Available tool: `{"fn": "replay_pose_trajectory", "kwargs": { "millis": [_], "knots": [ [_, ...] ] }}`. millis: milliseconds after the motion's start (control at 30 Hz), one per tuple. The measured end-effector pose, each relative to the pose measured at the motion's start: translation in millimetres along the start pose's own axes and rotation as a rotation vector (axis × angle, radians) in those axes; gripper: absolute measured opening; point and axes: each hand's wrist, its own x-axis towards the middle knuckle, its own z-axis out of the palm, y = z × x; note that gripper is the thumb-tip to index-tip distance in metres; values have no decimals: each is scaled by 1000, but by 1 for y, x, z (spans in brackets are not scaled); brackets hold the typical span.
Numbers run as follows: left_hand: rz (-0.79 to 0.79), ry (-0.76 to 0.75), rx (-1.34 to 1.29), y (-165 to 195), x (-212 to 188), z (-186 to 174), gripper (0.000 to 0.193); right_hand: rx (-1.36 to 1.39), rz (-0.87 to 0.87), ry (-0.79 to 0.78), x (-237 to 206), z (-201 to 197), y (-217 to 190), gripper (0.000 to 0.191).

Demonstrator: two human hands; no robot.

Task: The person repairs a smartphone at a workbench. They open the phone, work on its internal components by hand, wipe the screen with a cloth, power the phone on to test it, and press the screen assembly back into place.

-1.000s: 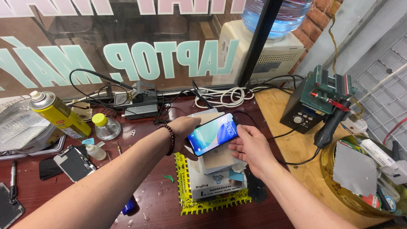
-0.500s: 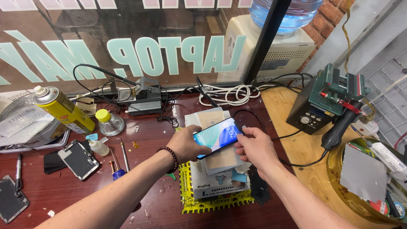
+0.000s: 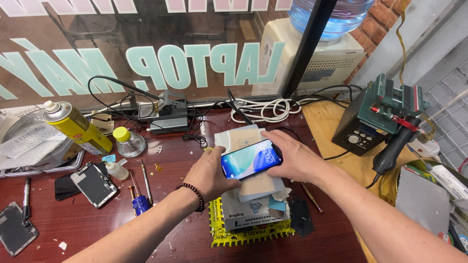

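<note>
A smartphone (image 3: pixel 251 159) with a lit blue screen is held between both hands above a stack of small boxes (image 3: pixel 253 207). My left hand (image 3: pixel 209 173) grips its left end, thumb on the near edge. My right hand (image 3: pixel 295 158) wraps around its right end. The boxes rest on a yellow and black striped mat (image 3: pixel 219 234). A pale flat pad (image 3: pixel 239 139) lies just behind the phone.
A yellow spray can (image 3: pixel 78 126), a small capped jar (image 3: pixel 127 142), a dropper bottle (image 3: pixel 116 170), screwdrivers (image 3: pixel 139 195) and disassembled phone parts (image 3: pixel 92 184) lie left. A green hot-air station (image 3: pixel 378 119) with its handpiece stands right. Coiled cables (image 3: pixel 263 109) run along the glass panel.
Both hands with the phone have lowered closer to the stack of boxes. The camera view has shifted slightly, bringing the bench nearer.
</note>
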Motion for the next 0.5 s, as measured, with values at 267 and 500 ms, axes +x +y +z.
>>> {"fn": "replay_pose_trajectory", "kwargs": {
  "millis": [267,500],
  "knots": [
    [79,-18,32,-1,8,-2,79,-94,22,-102,8,-9,-3,97],
    [121,-5,15,-3,7,-5,82,-170,-1,-120,12,-15,-4,98]
  ]
}}
